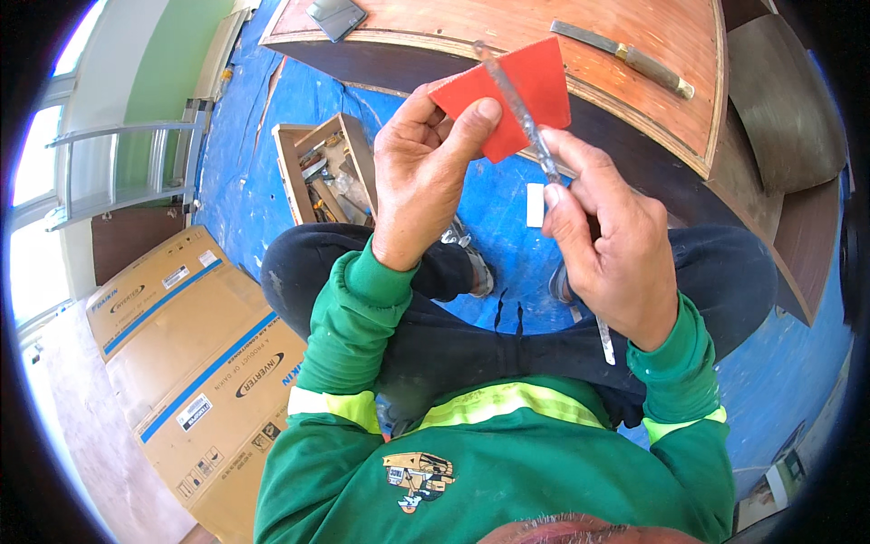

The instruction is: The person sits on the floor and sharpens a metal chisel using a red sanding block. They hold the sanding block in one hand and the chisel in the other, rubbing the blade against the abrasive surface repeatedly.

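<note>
Observe red sheet point(544, 83) pinched in left hand point(421, 172), with thumb flat on near face and fingers behind. See sheet held up in the air, in front of near long edge of wooden bench point(507, 23) as viewed. Record narrow, stained metal blade point(517, 104) gripped in right hand point(616, 245), between thumb and forefinger, with remaining fingers curled inward. See blade slanting up and leftward across near face of red sheet; cannot tell whether touching. On bench top, note chisel point(648, 65) toward right edge, with wooden handle directed at that edge; note also dark, flat phone point(335, 18) near left corner. Lower down, on blue floor sheet point(245, 181), see small white block point(535, 205) between the hands as viewed, and open wooden box point(360, 159) of tools left of left hand. Note cardboard point(208, 304) with blue stripes beyond left knee.
</note>
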A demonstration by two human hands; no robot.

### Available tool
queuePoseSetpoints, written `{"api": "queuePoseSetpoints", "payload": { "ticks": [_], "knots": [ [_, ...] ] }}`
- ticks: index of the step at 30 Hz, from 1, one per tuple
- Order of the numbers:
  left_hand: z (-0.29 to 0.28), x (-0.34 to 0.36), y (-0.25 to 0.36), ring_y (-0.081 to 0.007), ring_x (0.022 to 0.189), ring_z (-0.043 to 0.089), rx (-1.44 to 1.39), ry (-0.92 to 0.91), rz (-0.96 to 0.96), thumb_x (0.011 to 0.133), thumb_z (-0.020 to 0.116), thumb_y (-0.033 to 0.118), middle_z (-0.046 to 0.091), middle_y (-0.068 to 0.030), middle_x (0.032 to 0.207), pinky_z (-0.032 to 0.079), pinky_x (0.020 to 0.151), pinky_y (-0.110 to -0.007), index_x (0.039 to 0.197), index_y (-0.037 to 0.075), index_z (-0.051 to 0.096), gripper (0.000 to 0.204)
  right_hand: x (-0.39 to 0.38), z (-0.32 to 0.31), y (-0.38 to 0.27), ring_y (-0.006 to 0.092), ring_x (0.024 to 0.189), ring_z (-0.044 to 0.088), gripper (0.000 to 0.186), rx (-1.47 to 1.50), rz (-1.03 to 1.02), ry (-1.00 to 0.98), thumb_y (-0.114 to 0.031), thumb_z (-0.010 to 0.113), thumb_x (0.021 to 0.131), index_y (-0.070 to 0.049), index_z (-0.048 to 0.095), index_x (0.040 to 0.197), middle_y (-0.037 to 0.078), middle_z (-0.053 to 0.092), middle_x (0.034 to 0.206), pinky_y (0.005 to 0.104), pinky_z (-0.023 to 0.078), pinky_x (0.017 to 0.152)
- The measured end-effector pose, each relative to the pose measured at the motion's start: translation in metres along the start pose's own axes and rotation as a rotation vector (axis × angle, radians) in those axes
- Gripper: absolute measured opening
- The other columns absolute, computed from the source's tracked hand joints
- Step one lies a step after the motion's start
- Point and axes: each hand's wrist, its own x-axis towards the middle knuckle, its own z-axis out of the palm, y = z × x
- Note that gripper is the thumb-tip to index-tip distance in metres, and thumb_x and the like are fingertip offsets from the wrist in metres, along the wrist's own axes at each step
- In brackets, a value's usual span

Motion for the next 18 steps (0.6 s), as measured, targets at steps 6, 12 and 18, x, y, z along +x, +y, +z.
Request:
{"api": "queuePoseSetpoints", "payload": {
  "ticks": [6,12,18],
  "knots": [
    [-0.004,-0.003,-0.004,-0.0120,0.097,0.072,-0.064,-0.062,0.016,0.108,0.066,0.012,0.075,-0.0085,0.110,0.061,0.090,-0.030,0.127,-0.005,0.067,0.026,-0.001,0.000,-0.012,0.0243,0.085,0.078,0.047,-0.165,-0.107,-0.101,0.008,0.066,0.096,0.000,0.065,0.142,0.023,0.077,0.113,0.0363,0.060,0.076],
    [-0.006,-0.003,0.002,-0.0093,0.093,0.069,0.012,-0.072,0.033,0.108,0.066,0.012,0.076,-0.0078,0.102,0.058,0.085,-0.027,0.124,-0.007,0.070,0.025,0.000,0.000,-0.013,0.0294,0.095,0.079,0.050,-0.213,-0.113,-0.129,0.010,0.068,0.094,-0.001,0.066,0.142,0.023,0.077,0.119,0.0365,0.061,0.082],
    [-0.004,-0.002,0.002,-0.0075,0.091,0.067,0.010,-0.057,0.030,0.108,0.067,0.013,0.077,-0.0067,0.102,0.057,0.083,-0.026,0.126,-0.007,0.071,0.027,0.001,0.006,-0.001,0.0295,0.085,0.077,0.055,-0.237,-0.222,-0.061,0.005,0.072,0.091,-0.003,0.063,0.145,0.021,0.077,0.112,0.0393,0.060,0.073]
  ]
}}
